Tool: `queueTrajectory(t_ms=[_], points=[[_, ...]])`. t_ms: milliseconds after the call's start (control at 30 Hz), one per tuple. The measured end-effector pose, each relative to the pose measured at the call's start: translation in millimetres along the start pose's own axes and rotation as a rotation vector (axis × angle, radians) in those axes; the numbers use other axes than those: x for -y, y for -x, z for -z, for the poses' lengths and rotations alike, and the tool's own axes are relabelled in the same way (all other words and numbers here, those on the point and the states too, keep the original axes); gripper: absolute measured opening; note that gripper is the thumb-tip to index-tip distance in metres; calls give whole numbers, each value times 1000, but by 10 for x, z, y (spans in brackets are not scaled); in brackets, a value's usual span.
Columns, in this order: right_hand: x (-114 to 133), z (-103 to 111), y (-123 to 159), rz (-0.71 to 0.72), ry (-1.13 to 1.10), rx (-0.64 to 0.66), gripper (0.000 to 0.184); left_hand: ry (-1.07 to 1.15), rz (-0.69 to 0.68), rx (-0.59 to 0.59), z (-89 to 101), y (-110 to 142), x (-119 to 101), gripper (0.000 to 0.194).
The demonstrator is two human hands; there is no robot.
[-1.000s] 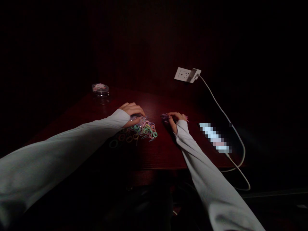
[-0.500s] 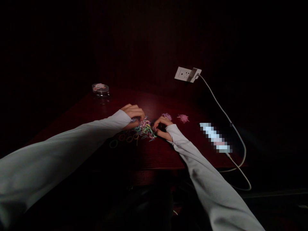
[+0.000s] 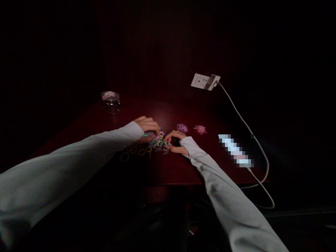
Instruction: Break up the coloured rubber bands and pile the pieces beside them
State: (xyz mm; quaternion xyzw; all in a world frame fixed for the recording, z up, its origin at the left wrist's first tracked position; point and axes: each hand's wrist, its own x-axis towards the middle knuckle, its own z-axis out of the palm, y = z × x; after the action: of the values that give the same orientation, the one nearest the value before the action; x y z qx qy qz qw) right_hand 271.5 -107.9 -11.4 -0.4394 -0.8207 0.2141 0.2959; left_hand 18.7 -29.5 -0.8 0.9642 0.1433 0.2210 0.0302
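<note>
A heap of small coloured elastic bands (image 3: 157,142) lies on the dark red wooden table (image 3: 168,168). My left hand (image 3: 147,126) rests on the heap's left side with its fingers curled onto the bands. My right hand (image 3: 174,140) reaches in from the right, fingers bent into the same heap. Both hands nearly meet over the bands. What each finger pinches is too small to make out. A small purple cluster of bands (image 3: 182,128) and a pink cluster (image 3: 200,130) lie apart, just right of my right hand.
A round clear container (image 3: 110,97) stands at the table's back left. A lit phone (image 3: 235,150) lies at the right, its white cable (image 3: 244,126) running to a wall socket with a charger (image 3: 206,82). The surroundings are dark.
My right hand left the purple cluster, moved left to the heap and closed in on it. The heap has been drawn tighter between both hands. My left hand stayed on the heap.
</note>
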Motion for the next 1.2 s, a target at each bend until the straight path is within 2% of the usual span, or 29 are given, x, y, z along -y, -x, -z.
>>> queueTrajectory(t_ms=[133, 600, 767, 933, 1200], points=[[-20, -15, -6, 26, 39, -2, 18, -1, 3, 0, -12, 0, 8, 19], [-34, -40, -15, 31, 27, -4, 5, 3, -32, -34, -48, 1, 31, 22], [-13, -20, -25, -11, 2, -25, 8, -37, 7, -83, -20, -21, -53, 23], [-12, -6, -40, -14, -44, -58, 11, -28, -7, -56, 19, -43, -166, 24], [-7, -85, -73, 27, -88, -121, 12, -24, -33, -55, 1, -44, -158, 31]])
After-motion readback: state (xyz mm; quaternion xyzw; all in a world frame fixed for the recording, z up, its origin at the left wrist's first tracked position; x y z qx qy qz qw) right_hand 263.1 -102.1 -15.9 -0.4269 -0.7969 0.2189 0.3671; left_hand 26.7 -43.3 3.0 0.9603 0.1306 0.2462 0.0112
